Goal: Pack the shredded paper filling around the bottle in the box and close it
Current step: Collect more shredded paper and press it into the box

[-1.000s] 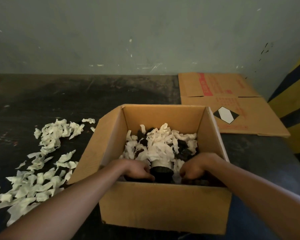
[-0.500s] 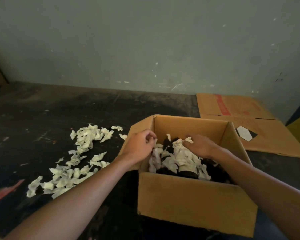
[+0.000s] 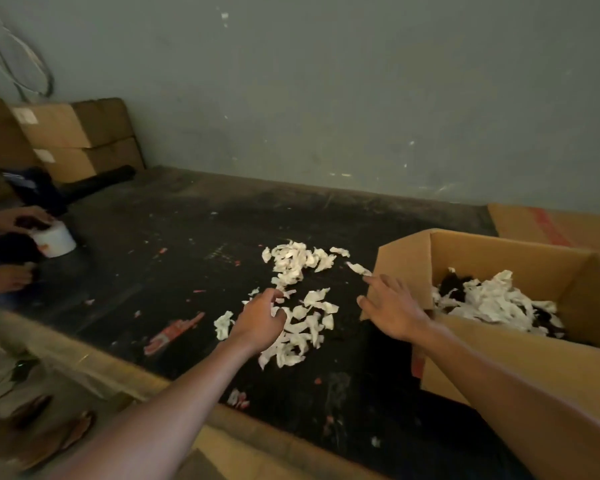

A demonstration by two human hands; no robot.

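Observation:
An open cardboard box (image 3: 520, 362) stands at the right on a dark table. White shredded paper (image 3: 492, 301) fills its inside over dark patches; I cannot make out the bottle. A loose pile of shredded paper (image 3: 297, 268) lies on the table left of the box. My left hand (image 3: 262, 318) hovers over the near part of that pile, fingers curled downward, holding nothing that I can see. My right hand (image 3: 392, 308) is outside the box by its left corner, fingers spread, empty.
Another person's hands (image 3: 14, 220) hold a white tape roll (image 3: 54, 239) at the far left. Stacked cardboard boxes (image 3: 80, 140) stand in the back left corner. A flattened carton (image 3: 555, 228) lies behind the box. The table's front edge (image 3: 146, 379) runs diagonally below my left arm.
Both hands have left the box and swung left toward the loose paper on the table. The view has turned left, so the box now sits at the right.

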